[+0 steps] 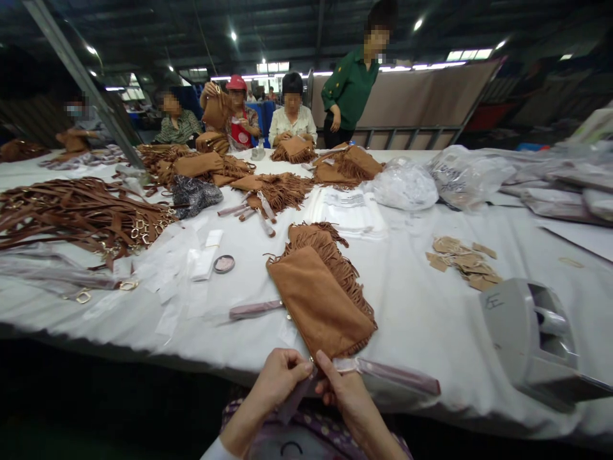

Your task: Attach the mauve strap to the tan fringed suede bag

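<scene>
A brown suede-like bag with fringe (pixel 320 300) lies on the white-covered table, its near corner at my hands. My left hand (pixel 282 377) is closed in a pinch on a thin clear plastic piece (pixel 293 399) that hangs below it, beside a small metal fitting at that corner. My right hand (pixel 342 386) is also closed, its thumb against the bag's corner; its fingertips are partly hidden. From beside the right hand, a plastic-wrapped strap (pixel 397 375) reaches rightward. Another wrapped strap (pixel 256 310) sticks out from the bag's left side.
A grey dispenser (pixel 527 338) stands at right, near tan tags (pixel 464 260). Left are a round tin (pixel 224 264), white slips (pixel 207 255) and heaped brown straps (pixel 81 214). More fringed bags (pixel 272 188) and white packaging (pixel 349 211) lie beyond. Several people are across the table.
</scene>
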A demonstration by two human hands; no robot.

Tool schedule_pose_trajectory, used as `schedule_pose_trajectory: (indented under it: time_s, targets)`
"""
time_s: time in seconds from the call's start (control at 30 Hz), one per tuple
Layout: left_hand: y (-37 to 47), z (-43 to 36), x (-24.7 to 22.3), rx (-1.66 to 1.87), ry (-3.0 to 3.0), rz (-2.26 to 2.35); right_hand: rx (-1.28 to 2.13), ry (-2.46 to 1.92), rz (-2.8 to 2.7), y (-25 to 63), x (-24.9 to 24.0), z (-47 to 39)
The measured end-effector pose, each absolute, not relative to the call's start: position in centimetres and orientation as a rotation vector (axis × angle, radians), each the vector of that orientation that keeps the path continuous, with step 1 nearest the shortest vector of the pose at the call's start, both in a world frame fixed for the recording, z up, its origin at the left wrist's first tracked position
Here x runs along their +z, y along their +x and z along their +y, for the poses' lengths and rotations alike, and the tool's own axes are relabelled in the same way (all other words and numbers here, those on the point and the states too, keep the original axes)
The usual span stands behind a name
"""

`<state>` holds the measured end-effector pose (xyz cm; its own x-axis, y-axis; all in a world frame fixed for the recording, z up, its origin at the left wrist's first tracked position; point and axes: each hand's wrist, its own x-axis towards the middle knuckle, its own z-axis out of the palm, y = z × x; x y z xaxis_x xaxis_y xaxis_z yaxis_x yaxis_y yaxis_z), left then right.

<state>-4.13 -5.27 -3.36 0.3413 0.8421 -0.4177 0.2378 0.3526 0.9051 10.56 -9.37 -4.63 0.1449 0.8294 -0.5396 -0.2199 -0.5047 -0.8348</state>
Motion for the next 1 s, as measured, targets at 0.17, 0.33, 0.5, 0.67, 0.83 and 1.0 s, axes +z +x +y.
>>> schedule_pose_trajectory:
  time_s: [0.17, 0.33, 0.5, 0.67, 0.83, 1.0]
  targets:
    - [-4.0, -5.5, -4.0, 0.596, 1.310, 1.210, 1.623, -1.503, -0.649, 10.8, -3.9, -10.3]
    - [-3.9, -6.2, -3.4, 0.670, 1.425, 1.181, 1.750, -1.374, -0.398, 10.0, -2.8, -10.0]
    - [-4.4, -6.5, -2.6, 0.717, 1.439, 1.155, 1.753, -1.348, -0.254, 9.2, -2.6, -9.4]
    - [-5.2, -7.2, -2.4, 0.685, 0.995, 1.083, 1.741, -1.333, -0.208, 8.6, -3.2, -9.1]
    - [-4.6, -8.7, -3.0, 0.587, 0.818, 0.932, 1.777, -1.239, -0.268, 8.2, -3.1, -9.2]
    - [-3.5, -9.3, -5.1, 0.834, 0.918, 1.093, 1.701, -1.243, -0.359, 7.9, -2.3, -9.0]
